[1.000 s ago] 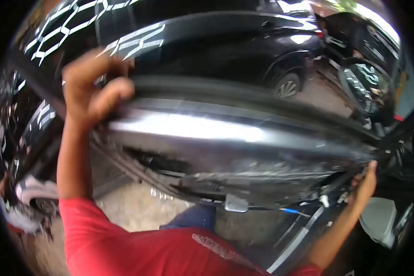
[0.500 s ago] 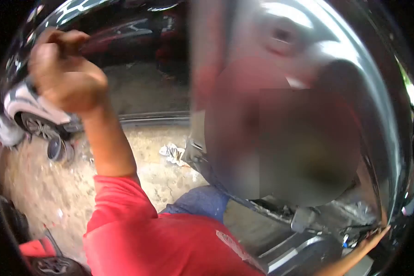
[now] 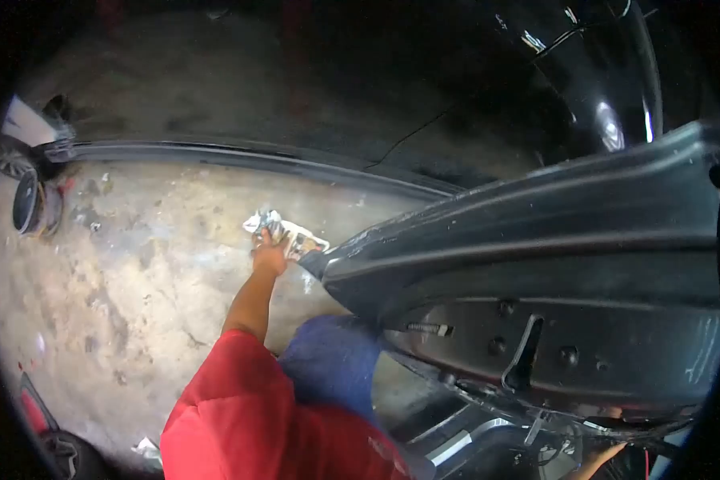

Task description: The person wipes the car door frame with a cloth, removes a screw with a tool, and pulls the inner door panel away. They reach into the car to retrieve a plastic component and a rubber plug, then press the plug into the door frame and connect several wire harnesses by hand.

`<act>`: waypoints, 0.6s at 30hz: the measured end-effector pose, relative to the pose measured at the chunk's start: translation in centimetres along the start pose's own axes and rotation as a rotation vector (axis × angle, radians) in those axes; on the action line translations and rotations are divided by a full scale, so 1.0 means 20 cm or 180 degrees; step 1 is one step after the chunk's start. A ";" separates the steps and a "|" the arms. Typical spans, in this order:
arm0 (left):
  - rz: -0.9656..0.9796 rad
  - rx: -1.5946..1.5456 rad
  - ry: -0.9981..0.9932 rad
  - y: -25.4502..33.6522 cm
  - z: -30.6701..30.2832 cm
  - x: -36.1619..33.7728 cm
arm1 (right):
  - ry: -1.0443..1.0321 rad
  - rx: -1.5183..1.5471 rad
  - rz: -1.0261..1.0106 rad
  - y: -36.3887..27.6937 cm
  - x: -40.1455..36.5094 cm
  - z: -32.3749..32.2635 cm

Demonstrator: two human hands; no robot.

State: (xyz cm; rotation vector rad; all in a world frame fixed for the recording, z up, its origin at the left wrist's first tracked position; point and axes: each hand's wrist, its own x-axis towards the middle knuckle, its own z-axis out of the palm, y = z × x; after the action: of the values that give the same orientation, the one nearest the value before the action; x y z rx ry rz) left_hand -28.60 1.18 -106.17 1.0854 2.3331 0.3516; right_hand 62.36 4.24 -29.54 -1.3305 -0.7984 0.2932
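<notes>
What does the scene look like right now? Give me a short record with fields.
left hand: down on the rag; grip unclear
right hand: only a sliver shows under the door; grip hidden
rag: crumpled, on the floor, just left of the door's corner
door: dark car door, tilted, fills the right side
floor: stained concrete
rail: dark strip across the floor beyond the rag

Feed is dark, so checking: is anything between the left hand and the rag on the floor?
Nothing visible. The left hand rests on the rag. The door corner sits close beside them, not between.
</notes>
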 end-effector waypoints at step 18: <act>0.2996 -0.2223 0.2681 0.89 -2.12 -0.80 | -0.0544 0.0584 -0.0116 0.10 -0.11 -0.13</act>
State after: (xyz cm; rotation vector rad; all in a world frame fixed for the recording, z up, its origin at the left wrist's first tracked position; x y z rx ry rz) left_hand -33.08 0.01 -57.68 1.7596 1.7575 2.1079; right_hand 63.02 1.39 -32.17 -1.1278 -0.9154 0.4452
